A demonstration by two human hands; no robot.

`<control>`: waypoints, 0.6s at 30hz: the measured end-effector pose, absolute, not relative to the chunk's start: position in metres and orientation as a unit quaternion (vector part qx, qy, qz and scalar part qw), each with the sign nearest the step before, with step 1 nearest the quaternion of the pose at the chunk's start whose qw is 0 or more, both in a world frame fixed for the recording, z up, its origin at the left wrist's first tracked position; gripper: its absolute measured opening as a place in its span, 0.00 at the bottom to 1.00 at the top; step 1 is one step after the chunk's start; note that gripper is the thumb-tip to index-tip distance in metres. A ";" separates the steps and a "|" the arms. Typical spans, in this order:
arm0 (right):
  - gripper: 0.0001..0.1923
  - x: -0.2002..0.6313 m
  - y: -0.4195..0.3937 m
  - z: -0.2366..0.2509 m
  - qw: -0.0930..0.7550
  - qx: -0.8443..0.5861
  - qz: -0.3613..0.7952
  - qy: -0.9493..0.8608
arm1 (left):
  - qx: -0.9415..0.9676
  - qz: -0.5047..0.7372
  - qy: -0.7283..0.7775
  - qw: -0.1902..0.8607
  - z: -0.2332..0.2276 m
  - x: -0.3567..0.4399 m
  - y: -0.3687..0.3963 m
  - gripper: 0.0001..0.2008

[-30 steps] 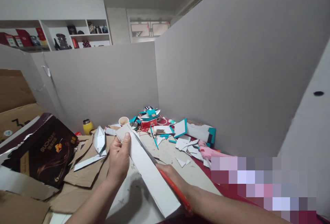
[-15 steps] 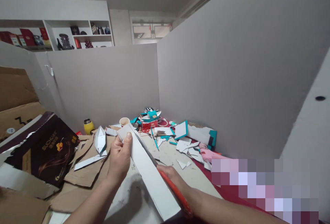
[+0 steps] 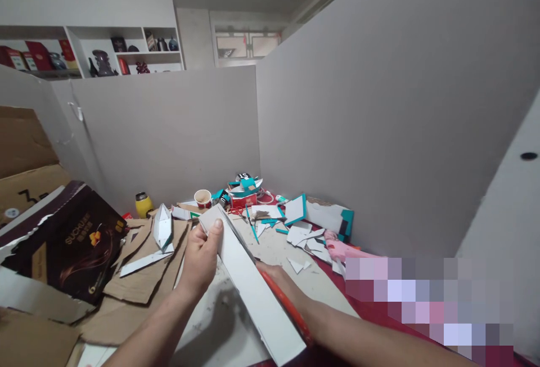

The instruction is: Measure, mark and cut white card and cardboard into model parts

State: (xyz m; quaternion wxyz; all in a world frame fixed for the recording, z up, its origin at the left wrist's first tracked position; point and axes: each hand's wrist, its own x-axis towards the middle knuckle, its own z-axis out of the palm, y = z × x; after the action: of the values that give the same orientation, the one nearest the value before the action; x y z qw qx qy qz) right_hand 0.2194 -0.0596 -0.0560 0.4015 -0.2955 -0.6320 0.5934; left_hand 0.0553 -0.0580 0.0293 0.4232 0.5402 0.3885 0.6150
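A person's left hand (image 3: pixel 201 260) pinches the far end of a long white card strip (image 3: pixel 248 285), thumb pressed flat on its upper face and the other fingers curled out of sight beneath it. The strip runs from the far middle of the cluttered table (image 3: pixel 291 254) toward the near right, tilted up off the surface, and its near corner almost reaches the bottom edge of the view.

The right hand (image 3: pixel 274 277) sits just behind the strip and is mostly hidden by it; only knuckles and wrist show, closed around an orange-handled cutting tool (image 3: pixel 289 310) that lies along the strip's right edge (whether scissors or a knife cannot be told, since the blade is covered).

To the left, torn brown cardboard (image 3: pixel 139 277) lies under a small folded white paper shape (image 3: pixel 162 229), and a dark printed box (image 3: pixel 67 249) rests tilted at the near left. Farther off stand a yellow jar (image 3: pixel 143 205) and a paper cup (image 3: pixel 203 198), with a heap of white and teal scraps (image 3: pixel 295 226) to the right. A pink object (image 3: pixel 343 250) beside the scraps is partly lost behind a pixelated patch at the near right. Grey partition panels (image 3: pixel 169 130) wall in the table; shelves (image 3: pixel 105 57) show above them.
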 end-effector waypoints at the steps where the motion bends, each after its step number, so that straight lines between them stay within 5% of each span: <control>1: 0.15 0.218 -0.060 -0.056 0.410 -0.293 0.598 -0.624 | 0.539 0.614 0.389 0.425 0.030 0.055 -0.058 0.18; 9: 0.16 0.209 -0.067 -0.049 0.402 -0.296 0.701 -0.510 | 0.535 0.612 0.383 0.439 0.032 0.058 -0.058 0.19; 18: 0.15 0.218 -0.067 -0.047 0.412 -0.291 0.520 -0.689 | 0.525 0.635 0.388 0.412 0.037 0.051 -0.058 0.18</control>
State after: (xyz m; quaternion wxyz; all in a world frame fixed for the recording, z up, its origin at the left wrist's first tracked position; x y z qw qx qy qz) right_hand 0.2176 -0.0672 -0.0467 0.4122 -0.2914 -0.6892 0.5197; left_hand 0.0508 -0.0579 0.0371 0.4123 0.5251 0.3880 0.6354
